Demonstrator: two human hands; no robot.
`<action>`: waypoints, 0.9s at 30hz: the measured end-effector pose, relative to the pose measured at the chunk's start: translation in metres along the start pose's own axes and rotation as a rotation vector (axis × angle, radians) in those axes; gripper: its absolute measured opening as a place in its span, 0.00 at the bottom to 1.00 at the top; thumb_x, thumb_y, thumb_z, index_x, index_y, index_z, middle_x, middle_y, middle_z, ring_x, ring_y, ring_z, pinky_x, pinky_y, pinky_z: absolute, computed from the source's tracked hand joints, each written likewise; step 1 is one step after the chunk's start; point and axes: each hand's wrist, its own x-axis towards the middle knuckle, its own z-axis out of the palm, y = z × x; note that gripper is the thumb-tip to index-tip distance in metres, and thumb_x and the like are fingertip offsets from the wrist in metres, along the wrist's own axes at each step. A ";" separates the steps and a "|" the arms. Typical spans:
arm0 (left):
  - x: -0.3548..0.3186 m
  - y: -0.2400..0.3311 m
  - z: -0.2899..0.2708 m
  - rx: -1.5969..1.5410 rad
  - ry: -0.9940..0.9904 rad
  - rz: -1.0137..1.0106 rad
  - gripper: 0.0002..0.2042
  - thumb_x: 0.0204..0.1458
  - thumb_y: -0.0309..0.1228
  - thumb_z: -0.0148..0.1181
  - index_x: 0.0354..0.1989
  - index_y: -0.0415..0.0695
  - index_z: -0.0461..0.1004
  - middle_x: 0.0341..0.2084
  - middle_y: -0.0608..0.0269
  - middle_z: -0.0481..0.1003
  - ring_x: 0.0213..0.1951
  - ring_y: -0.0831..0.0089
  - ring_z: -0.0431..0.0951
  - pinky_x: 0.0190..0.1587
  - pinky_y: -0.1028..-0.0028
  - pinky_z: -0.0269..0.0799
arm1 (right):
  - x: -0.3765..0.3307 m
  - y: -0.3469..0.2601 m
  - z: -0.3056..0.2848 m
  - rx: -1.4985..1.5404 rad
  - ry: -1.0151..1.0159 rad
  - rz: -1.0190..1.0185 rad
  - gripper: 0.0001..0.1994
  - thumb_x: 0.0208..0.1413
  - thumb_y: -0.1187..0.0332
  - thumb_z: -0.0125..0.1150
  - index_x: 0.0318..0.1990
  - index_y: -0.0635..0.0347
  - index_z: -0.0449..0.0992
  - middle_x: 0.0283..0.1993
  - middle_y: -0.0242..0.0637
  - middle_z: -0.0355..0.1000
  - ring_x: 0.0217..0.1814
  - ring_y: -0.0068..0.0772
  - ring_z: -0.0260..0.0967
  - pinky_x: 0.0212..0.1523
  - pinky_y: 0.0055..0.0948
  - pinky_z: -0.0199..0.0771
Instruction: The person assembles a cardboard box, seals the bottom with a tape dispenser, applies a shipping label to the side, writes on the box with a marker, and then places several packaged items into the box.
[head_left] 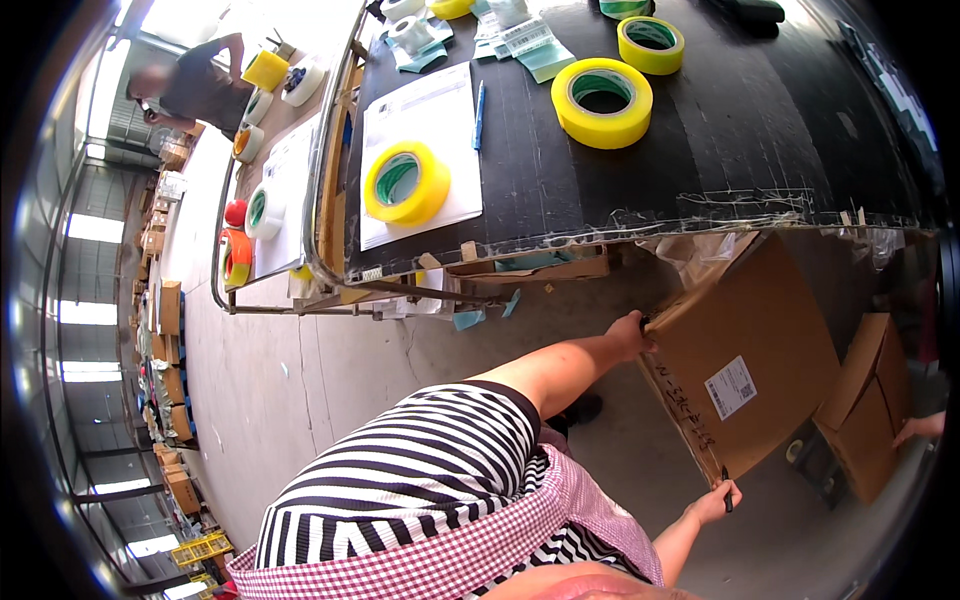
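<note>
A brown cardboard box [745, 370] with a white label stands tilted on the floor under the black table's edge. My left hand [630, 335] grips the box's upper left corner. My right hand [715, 500] is at its lower corner, shut on a black marker [726, 500]. Dark handwriting runs along the box's edge between my two hands.
The black table [740, 150] carries yellow tape rolls [602, 100], a paper sheet [420, 120] and a blue pen [479, 115]. A second box [865, 410] stands at right with another person's hand [920, 428] on it. A person [195, 85] works at the far left cart.
</note>
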 end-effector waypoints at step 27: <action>0.022 -0.022 0.007 0.161 0.076 0.101 0.26 0.41 0.45 0.75 0.37 0.40 0.67 0.32 0.58 0.75 0.35 0.64 0.76 0.37 0.65 0.73 | -0.063 -0.021 -0.011 0.146 0.068 -0.055 0.04 0.53 0.73 0.61 0.32 0.60 0.71 0.26 0.27 0.69 0.28 0.17 0.64 0.30 0.21 0.66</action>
